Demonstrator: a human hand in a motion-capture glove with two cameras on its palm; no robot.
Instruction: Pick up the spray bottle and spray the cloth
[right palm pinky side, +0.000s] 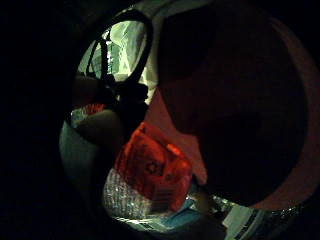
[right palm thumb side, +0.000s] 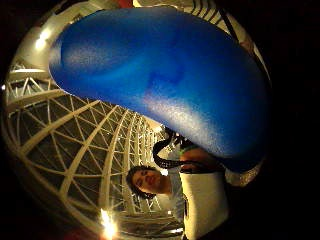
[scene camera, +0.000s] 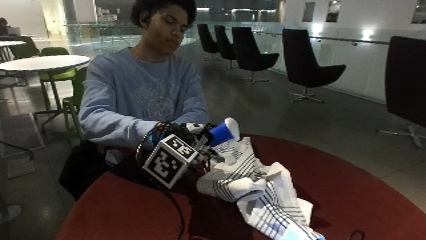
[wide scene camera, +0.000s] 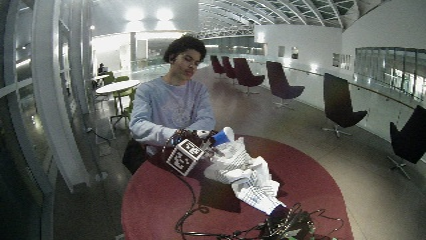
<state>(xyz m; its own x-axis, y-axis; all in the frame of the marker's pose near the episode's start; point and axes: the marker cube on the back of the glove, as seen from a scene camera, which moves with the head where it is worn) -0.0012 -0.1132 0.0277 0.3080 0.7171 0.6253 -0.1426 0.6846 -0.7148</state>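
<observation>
Person seated at a round red table (scene camera: 359, 190). Gloved right hand (scene camera: 190, 142) is raised just above the near edge of the tabletop, at chest side, fingers curled round a spray bottle (scene camera: 223, 132). Only the bottle's blue-and-white head shows past the hand in the outside view; the body is hidden inside the grip. In the thumb side palm view the blue head fills most of the frame, so it sits right against the palm.

The bottle's long axis is tilted, head up and leaning away from the person toward the table centre. Which way the nozzle itself faces is hard to read in this light; it looks to point out over the cloth, but I would not swear to it.

The cloth (scene camera: 256, 192), white with dark stripes, lies crumpled on the table just beyond and below the hand, its near fold touching or almost touching the hand's underside, the rest trailing off toward the far side of the table. So the target is directly ahead of the bottle and lower.

Judgement: pick-up is done, bottle is off the table. What remains is to tip the head down toward the cloth and squeeze the trigger. Risk: spray passing over the near fold if the tilt is not lowered.

The little finger side palm view shows a red printed packet (right palm pinky side: 152, 167) below the hand.
</observation>
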